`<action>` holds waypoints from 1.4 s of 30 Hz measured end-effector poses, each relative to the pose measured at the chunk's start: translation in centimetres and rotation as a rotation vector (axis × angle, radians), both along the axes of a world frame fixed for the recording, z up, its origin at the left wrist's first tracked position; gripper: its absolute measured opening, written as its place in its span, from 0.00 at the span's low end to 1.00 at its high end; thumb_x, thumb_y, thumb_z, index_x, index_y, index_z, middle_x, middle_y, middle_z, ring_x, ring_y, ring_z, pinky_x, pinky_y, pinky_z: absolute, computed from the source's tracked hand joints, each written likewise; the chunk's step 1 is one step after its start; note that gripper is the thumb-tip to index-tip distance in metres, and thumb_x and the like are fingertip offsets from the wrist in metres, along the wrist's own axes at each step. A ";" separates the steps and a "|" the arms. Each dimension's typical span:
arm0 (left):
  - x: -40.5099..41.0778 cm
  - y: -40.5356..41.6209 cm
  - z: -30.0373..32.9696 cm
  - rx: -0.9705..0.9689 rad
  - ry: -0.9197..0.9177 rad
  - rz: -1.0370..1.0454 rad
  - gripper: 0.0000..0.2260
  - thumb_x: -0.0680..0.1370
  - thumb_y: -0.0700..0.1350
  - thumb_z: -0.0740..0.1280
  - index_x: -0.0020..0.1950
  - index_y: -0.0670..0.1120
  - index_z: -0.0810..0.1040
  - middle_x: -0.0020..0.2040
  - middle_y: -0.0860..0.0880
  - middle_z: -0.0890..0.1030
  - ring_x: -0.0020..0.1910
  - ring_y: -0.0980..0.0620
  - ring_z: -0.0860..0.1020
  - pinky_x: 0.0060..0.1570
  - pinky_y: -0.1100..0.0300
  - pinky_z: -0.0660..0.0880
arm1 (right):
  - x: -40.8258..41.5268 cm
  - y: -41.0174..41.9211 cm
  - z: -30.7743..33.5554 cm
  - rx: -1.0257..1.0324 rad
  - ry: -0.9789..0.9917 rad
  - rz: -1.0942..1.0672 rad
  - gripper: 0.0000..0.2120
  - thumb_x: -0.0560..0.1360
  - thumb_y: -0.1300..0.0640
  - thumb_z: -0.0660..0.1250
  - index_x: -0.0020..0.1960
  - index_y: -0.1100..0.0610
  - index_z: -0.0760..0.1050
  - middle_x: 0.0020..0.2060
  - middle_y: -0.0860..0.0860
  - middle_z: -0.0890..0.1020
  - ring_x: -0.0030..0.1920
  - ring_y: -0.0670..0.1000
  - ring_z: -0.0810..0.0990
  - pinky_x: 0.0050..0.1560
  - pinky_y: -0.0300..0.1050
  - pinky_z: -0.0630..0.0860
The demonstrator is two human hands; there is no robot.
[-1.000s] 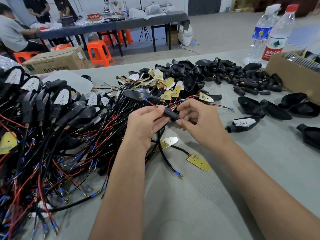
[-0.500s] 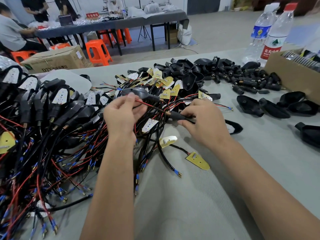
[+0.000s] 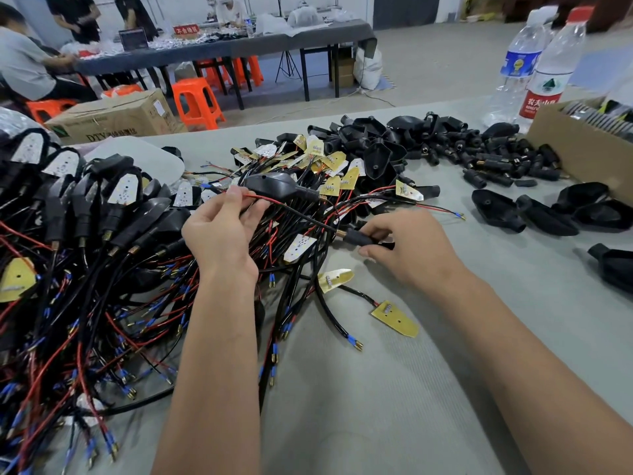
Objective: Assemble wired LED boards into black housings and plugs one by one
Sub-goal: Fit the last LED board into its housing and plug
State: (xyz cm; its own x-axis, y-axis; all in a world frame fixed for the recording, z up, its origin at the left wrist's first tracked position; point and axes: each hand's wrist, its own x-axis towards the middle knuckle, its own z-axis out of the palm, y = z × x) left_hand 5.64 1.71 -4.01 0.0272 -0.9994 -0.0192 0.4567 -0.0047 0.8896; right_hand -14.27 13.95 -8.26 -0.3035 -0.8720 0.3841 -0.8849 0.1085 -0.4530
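My left hand (image 3: 224,231) pinches a red and a black wire (image 3: 274,201) between thumb and fingers, near a black housing (image 3: 274,186) lying on the wire heap. My right hand (image 3: 409,245) grips a black plug (image 3: 359,238) with a brass threaded tip; the wires run from that tip up to my left hand. A white LED board (image 3: 299,247) lies just below the stretched wires. Two yellow-backed boards (image 3: 395,318) lie on the mat in front of my hands.
Assembled lamps with red and black leads (image 3: 85,252) are heaped at left. Loose boards (image 3: 329,166), empty housings (image 3: 548,214) and loose plugs (image 3: 496,159) lie at back and right. A cardboard box (image 3: 579,156) and two water bottles (image 3: 544,63) stand far right.
My hands have drawn apart: the left went up and left pulling the wires, the right moved right with the plug, so the wires now stretch through the plug.
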 end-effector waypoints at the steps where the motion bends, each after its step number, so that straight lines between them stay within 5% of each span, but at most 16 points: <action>1: 0.1 0.0 0.0 0.002 0.006 0.010 0.08 0.82 0.37 0.69 0.44 0.37 0.83 0.39 0.44 0.85 0.40 0.48 0.86 0.46 0.61 0.82 | -0.1 0.0 -0.1 -0.012 -0.010 0.012 0.08 0.71 0.48 0.79 0.49 0.46 0.85 0.40 0.41 0.84 0.44 0.46 0.80 0.44 0.41 0.72; 3: 0.2 0.1 0.0 0.007 0.027 0.032 0.09 0.82 0.37 0.69 0.42 0.37 0.82 0.37 0.45 0.85 0.40 0.47 0.86 0.46 0.61 0.82 | -0.4 0.0 -0.2 -0.021 -0.019 0.031 0.08 0.72 0.49 0.78 0.50 0.46 0.85 0.40 0.41 0.84 0.44 0.45 0.80 0.43 0.39 0.70; 8: 0.7 -0.4 0.2 0.002 0.104 0.103 0.12 0.82 0.37 0.69 0.40 0.37 0.82 0.35 0.45 0.84 0.40 0.46 0.86 0.46 0.61 0.82 | -1.0 0.1 0.0 -0.099 -0.069 0.089 0.10 0.77 0.53 0.75 0.57 0.50 0.85 0.49 0.46 0.82 0.51 0.49 0.79 0.53 0.52 0.77; 13: 0.6 -0.6 -0.3 -0.009 0.118 0.123 0.09 0.82 0.38 0.68 0.44 0.36 0.82 0.41 0.42 0.83 0.38 0.48 0.85 0.46 0.61 0.82 | -1.1 0.5 0.2 -0.066 -0.089 0.126 0.09 0.76 0.53 0.76 0.56 0.48 0.85 0.46 0.43 0.85 0.48 0.47 0.81 0.54 0.54 0.77; 20: 1.2 -0.8 -0.4 0.003 0.114 0.147 0.08 0.81 0.38 0.70 0.42 0.38 0.83 0.44 0.43 0.84 0.39 0.49 0.86 0.45 0.63 0.81 | -1.0 0.7 0.5 -0.137 -0.185 0.117 0.09 0.71 0.56 0.80 0.49 0.53 0.86 0.43 0.45 0.84 0.46 0.47 0.80 0.53 0.49 0.76; 27: 2.1 -1.3 -0.4 0.024 0.112 0.247 0.12 0.79 0.35 0.72 0.35 0.40 0.81 0.36 0.45 0.83 0.41 0.45 0.87 0.45 0.63 0.81 | -1.4 0.9 0.4 -0.132 -0.216 0.128 0.12 0.68 0.57 0.82 0.49 0.51 0.84 0.44 0.44 0.84 0.47 0.45 0.81 0.52 0.43 0.76; 30: 2.7 -1.8 -0.9 0.073 0.086 0.269 0.08 0.79 0.35 0.72 0.39 0.38 0.81 0.42 0.41 0.84 0.44 0.42 0.87 0.45 0.62 0.82 | -1.6 0.9 -0.1 -0.010 -0.212 0.120 0.18 0.67 0.53 0.83 0.54 0.50 0.82 0.47 0.43 0.84 0.51 0.44 0.81 0.57 0.44 0.76; 34: 2.9 -2.3 -1.3 0.091 0.043 0.401 0.05 0.78 0.32 0.72 0.51 0.36 0.78 0.54 0.37 0.82 0.43 0.45 0.87 0.44 0.62 0.83 | -2.2 1.1 -0.2 -0.016 -0.284 0.102 0.19 0.67 0.49 0.83 0.53 0.48 0.79 0.47 0.42 0.83 0.50 0.40 0.80 0.51 0.29 0.72; 36: 2.9 -2.4 -1.3 0.045 -0.068 0.513 0.13 0.77 0.34 0.73 0.59 0.38 0.73 0.58 0.40 0.79 0.50 0.44 0.85 0.46 0.62 0.83 | -2.7 1.3 0.0 -0.037 -0.317 0.071 0.12 0.71 0.50 0.80 0.49 0.48 0.78 0.45 0.42 0.83 0.47 0.42 0.80 0.48 0.32 0.74; 39: 2.3 -1.1 -0.8 -0.121 -0.612 0.767 0.21 0.74 0.41 0.71 0.65 0.40 0.71 0.63 0.43 0.72 0.62 0.43 0.74 0.62 0.63 0.71 | -3.3 1.5 0.0 -0.019 -0.370 0.028 0.08 0.74 0.54 0.78 0.44 0.50 0.78 0.41 0.46 0.84 0.44 0.48 0.83 0.51 0.48 0.80; 41: 1.3 0.1 -0.2 -0.396 -0.769 0.845 0.17 0.72 0.41 0.69 0.60 0.38 0.75 0.57 0.44 0.74 0.56 0.44 0.73 0.61 0.66 0.66 | -3.3 1.6 0.1 -0.013 -0.408 0.033 0.09 0.74 0.55 0.78 0.44 0.51 0.78 0.41 0.48 0.84 0.44 0.51 0.84 0.51 0.54 0.81; 42: 0.5 0.5 0.0 -0.541 -0.806 0.762 0.14 0.72 0.40 0.68 0.56 0.38 0.77 0.53 0.45 0.76 0.52 0.44 0.75 0.60 0.60 0.70 | -3.3 1.7 0.1 -0.017 -0.415 0.039 0.08 0.74 0.56 0.78 0.44 0.51 0.78 0.41 0.48 0.84 0.44 0.51 0.84 0.51 0.55 0.81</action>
State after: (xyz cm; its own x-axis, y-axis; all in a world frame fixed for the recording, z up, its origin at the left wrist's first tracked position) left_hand 6.16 2.17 -4.00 0.4189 -0.5976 0.6836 -0.4977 0.4786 0.7233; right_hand -17.54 15.62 -8.17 -0.4030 -0.8802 0.2507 -0.6298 0.0680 -0.7738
